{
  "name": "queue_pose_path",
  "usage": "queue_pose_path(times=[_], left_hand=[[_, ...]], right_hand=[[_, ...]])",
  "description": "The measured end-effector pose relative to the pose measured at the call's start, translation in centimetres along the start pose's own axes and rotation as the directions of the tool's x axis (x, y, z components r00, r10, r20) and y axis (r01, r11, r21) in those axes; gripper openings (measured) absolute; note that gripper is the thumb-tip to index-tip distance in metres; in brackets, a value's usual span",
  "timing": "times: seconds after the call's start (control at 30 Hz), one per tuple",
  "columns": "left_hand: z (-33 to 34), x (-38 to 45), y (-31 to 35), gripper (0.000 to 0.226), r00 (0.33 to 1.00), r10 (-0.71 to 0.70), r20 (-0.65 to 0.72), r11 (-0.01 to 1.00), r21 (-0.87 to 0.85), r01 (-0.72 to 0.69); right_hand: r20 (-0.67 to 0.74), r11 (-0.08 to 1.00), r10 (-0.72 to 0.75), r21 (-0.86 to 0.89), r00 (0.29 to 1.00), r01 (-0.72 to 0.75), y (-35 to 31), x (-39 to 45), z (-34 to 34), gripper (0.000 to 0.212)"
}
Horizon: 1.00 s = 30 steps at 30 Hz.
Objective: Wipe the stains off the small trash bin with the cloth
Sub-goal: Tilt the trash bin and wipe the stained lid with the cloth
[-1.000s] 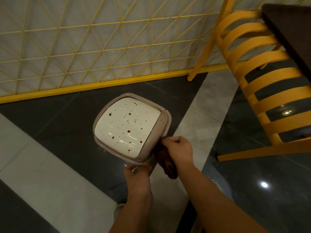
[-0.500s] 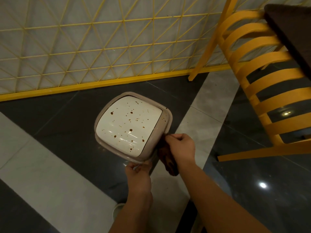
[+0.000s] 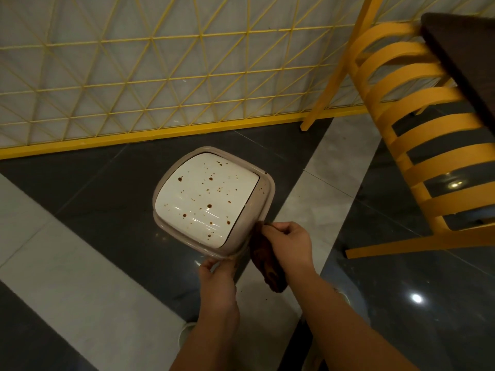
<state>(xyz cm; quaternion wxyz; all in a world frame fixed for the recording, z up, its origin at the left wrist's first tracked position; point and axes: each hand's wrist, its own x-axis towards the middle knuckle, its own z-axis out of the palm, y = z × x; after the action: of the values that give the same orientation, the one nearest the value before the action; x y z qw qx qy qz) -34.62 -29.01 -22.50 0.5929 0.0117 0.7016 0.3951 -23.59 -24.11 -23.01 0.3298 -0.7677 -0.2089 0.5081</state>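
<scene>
Yellow lattice partition along the far wall. Small trash bin standing on the dark tiled floor, white lid speckled with brown stains. Left hand at the bin's near rim, fingers curled onto the edge, gripping it. Dark brown cloth pressed against the bin's near right side, bunched in the right hand, fingers closed round it. Yellow slatted chair at right, well apart from the bin.
</scene>
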Motion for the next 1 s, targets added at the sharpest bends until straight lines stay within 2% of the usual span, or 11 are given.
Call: queue_pose_path(times=[0.1, 0.23, 0.5, 0.7, 0.87, 1.0], left_hand=[[-0.2, -0.2, -0.1, 0.025, 1.0, -0.017, 0.009, 1.0, -0.014, 0.017], [-0.3, -0.2, -0.6, 0.023, 1.0, 0.022, 0.018, 0.999, 0.042, -0.023], [-0.8, 0.0, -0.6, 0.015, 0.999, 0.013, 0.036, 0.995, 0.102, -0.016], [-0.8, -0.1, -0.5, 0.017, 0.995, 0.047, 0.086, 0.98, 0.187, -0.063], [-1.0, 0.4, -0.6, 0.025, 0.996, 0.033, 0.084, 0.98, 0.191, -0.049], [-1.1, 0.8, -0.9, 0.027, 0.991, 0.082, 0.101, 0.965, 0.241, -0.105]], right_hand=[[0.023, 1.0, -0.021, -0.007, 1.0, 0.021, 0.7, -1.2, 0.6, 0.01], [0.055, 0.996, -0.049, -0.066, 0.997, 0.053, 1.7, -2.6, 1.9, 0.011], [0.153, 0.983, 0.031, -0.182, 0.988, -0.003, 2.9, -3.3, 2.8, 0.014], [0.067, 0.996, 0.056, -0.08, 0.996, -0.05, 2.4, -2.3, 1.9, 0.016], [0.146, 0.985, 0.052, -0.171, 0.988, -0.027, 3.2, -3.2, 2.9, 0.016], [0.087, 0.99, 0.013, -0.142, 0.996, 0.0, 1.8, -1.8, 1.8, 0.013]])
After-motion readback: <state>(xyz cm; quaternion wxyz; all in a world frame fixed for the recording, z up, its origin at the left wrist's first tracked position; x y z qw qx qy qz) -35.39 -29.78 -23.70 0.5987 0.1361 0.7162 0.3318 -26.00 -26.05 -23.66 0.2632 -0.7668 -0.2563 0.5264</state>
